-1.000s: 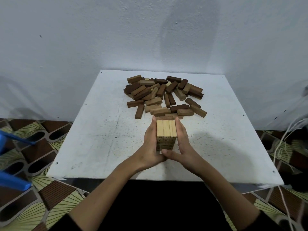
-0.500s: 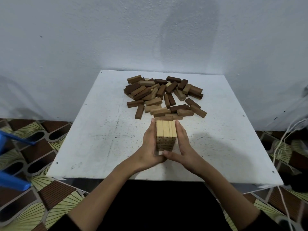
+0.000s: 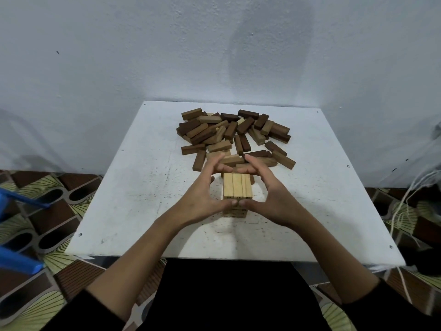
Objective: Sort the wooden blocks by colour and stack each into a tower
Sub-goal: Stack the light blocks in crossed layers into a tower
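ok so the light tower (image 3: 237,189) sits right between both hands, near edge of the white table (image 3: 133,199), top layer is three pale blocks w/ their long axis running away from the person. Left hand (image 3: 202,197) and right hand (image 3: 272,199) are cupped around it, fingers curved over the far side, thumbs meeting at the near face. Can't tell if the fingers actually touch the wood; there's a visible gap on both flanks, so imo they're loose, not clamping anything.

The thing the next move hangs on: the loose pile (image 3: 232,137) of mid-brown and dark blocks lies straight past the fingertips, further from the person than the tower, and the nearest pieces are just beyond the tower's far side. Blocks there point every which way, some stacked on each other. Both hands are abt equally close to the front of the pile, the right maybe a touch nearer to the brown block (image 3: 282,159) off to that side.

Judging by this, light colour looks mostly done, two darker shades still unsorted. Reaching over the tower = risk of knocking it, prob better to go around it.
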`<state>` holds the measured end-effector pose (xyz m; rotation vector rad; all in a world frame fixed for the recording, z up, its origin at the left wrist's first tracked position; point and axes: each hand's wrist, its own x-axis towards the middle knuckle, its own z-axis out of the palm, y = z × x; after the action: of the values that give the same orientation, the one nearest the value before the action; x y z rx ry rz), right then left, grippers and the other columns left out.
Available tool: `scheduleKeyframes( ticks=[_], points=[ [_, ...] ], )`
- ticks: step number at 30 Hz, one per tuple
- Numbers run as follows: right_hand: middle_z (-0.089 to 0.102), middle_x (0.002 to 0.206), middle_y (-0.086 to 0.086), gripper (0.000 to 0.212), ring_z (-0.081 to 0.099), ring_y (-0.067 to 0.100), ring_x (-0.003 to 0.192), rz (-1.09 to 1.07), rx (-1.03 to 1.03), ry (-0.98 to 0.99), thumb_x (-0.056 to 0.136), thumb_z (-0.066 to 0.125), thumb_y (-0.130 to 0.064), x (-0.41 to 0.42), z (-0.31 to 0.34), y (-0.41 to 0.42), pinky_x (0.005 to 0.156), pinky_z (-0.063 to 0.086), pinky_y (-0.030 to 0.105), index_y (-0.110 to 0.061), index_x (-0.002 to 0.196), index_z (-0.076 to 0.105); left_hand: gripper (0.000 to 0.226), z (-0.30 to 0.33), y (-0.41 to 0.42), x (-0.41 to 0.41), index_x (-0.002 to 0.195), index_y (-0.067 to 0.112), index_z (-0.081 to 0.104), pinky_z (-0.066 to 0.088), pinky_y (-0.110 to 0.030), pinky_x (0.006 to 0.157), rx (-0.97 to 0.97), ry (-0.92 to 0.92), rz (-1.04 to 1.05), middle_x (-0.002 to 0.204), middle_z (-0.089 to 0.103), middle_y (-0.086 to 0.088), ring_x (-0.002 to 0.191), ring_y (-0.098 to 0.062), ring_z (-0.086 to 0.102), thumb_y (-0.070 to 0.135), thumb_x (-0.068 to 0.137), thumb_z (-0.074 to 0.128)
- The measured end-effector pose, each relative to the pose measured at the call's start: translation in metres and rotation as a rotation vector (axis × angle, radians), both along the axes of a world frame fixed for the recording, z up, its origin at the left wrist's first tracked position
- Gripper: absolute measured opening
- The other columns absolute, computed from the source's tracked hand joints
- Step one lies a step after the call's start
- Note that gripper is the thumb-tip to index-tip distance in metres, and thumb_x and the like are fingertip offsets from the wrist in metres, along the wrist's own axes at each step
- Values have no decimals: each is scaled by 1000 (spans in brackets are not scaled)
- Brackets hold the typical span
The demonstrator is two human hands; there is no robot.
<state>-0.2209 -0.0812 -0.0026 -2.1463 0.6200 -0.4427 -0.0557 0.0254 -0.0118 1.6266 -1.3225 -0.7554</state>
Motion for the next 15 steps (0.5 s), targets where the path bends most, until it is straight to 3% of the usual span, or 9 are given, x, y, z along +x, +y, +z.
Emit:
scheduleKeyframes(
  ticks=[7,10,15],
  points=[
    [38,116,-31,90,30,-30,109,-1,2,-7,75,78,-11,2,-1,-4,87,24,-7,-19,146,23,93,1,-2,-1,138,44,20,26,-19,108,-28,8,-2,120,52,14,121,11,40,10,74,79],
    [47,120,-17,90,37,-16,113,0,4,-8,75,78,-13,4,0,-4,90,25,-5,-21,145,23,92,1,-2,-1,133,50,19,26,-12,102,-31,4,0,120,52,12,118,16,40,11,75,79],
    [49,119,-13,89,39,-1,117,5,6,-14,75,78,-14,5,-1,-4,93,26,-1,-22,145,23,92,0,-4,0,132,51,19,26,-9,100,-18,4,3,120,51,15,116,19,39,14,75,79]
  ],
)
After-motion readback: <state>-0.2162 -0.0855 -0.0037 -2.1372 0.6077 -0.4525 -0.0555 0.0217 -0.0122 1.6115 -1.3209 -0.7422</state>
